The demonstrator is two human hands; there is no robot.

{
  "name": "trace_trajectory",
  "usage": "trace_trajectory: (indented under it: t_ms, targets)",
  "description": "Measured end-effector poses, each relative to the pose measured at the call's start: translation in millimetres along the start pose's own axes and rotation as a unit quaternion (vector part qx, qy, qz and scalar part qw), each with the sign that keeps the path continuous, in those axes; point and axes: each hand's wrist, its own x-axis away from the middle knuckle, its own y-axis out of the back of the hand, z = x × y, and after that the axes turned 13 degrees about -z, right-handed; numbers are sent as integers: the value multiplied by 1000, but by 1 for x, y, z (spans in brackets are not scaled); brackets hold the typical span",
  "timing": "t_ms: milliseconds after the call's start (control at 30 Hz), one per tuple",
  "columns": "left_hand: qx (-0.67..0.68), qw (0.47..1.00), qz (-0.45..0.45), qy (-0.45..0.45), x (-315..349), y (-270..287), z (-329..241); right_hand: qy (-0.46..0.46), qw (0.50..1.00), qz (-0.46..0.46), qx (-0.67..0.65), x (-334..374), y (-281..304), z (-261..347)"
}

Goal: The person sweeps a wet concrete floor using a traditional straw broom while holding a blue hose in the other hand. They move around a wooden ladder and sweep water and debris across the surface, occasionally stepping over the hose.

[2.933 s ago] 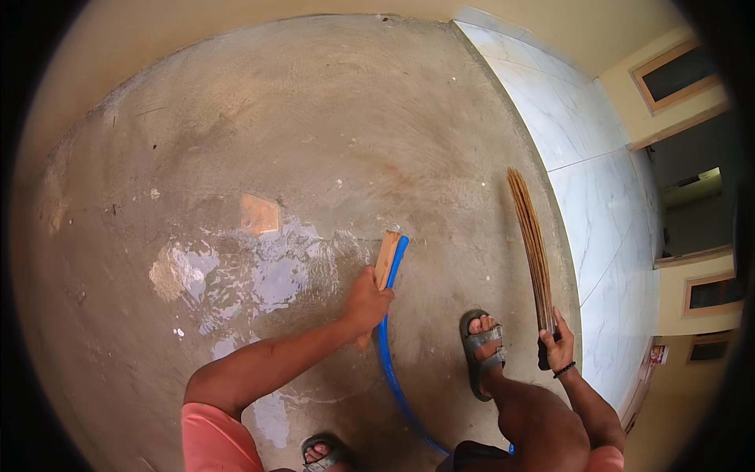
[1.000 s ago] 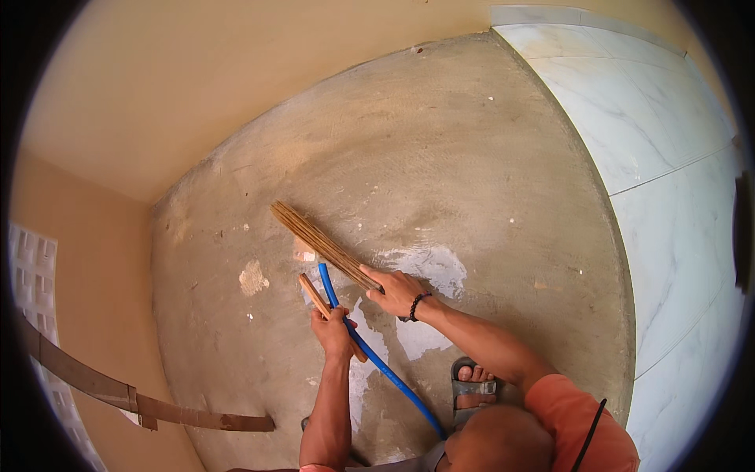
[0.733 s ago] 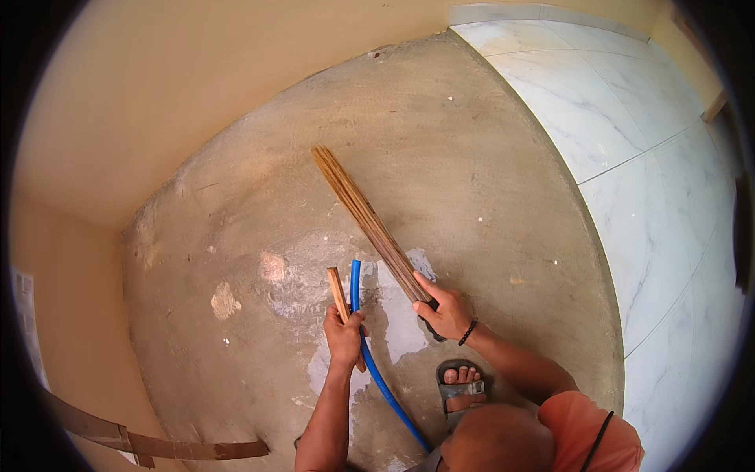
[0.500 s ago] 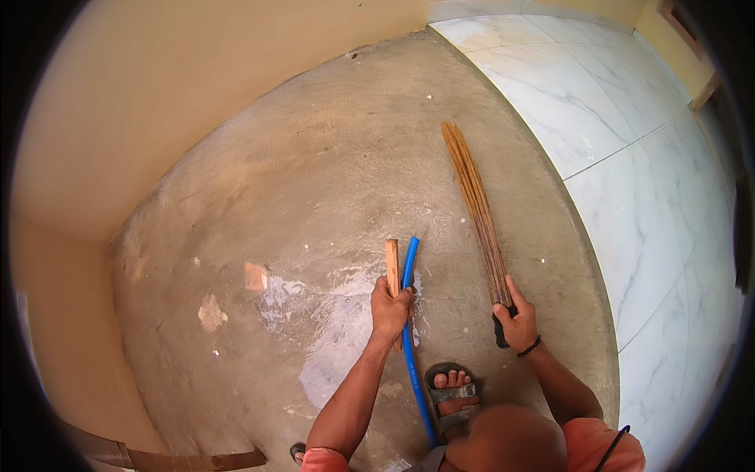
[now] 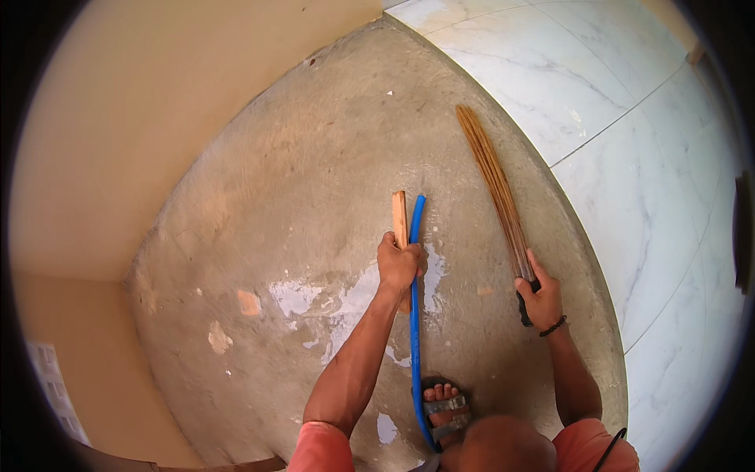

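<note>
My left hand (image 5: 399, 263) is closed around a short wooden stick (image 5: 399, 211) and a blue hose (image 5: 416, 338) together. The hose's open end points away from me, and its length runs back toward my sandalled foot (image 5: 442, 405). In my right hand (image 5: 543, 295) is a stick broom (image 5: 495, 173), gripped at its black handle end (image 5: 525, 305). Its bristles reach forward and slightly left, near the raised edge of the marble tiles. Whether the bristle tips touch the floor, I cannot tell.
Rough concrete floor (image 5: 275, 181) lies before me, with puddles (image 5: 295, 297) around the hose. Pale marble tiles (image 5: 621, 181) border it on the right, and a cream wall (image 5: 173, 94) on the left. A perforated white block panel (image 5: 59, 389) shows at lower left.
Both my hands have moved farther forward, carrying the stick, hose and broom. My view has shifted, and the water patches by the hose have changed shape.
</note>
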Motion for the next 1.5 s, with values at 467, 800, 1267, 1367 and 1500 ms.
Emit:
trace_trajectory:
  t_ms: [467, 800, 1267, 1367, 1500]
  targets:
    - [134, 986, -95, -15, -63, 46, -25, 66, 980, 186, 32, -53, -128, 91]
    - [151, 971, -183, 7, -76, 152, 19, 40, 998, 39, -7, -23, -122, 81]
    - [40, 964, -262, 3, -30, 264, 31, 154, 951, 254, -84, -13, -222, 182]
    - [-21, 980, -199, -6, -17, 277, 28, 90, 983, 142, -69, -27, -172, 149]
    - [-52, 993, -108, 14, 5, 257, 8, 101, 993, -33, -50, -51, -157, 86]
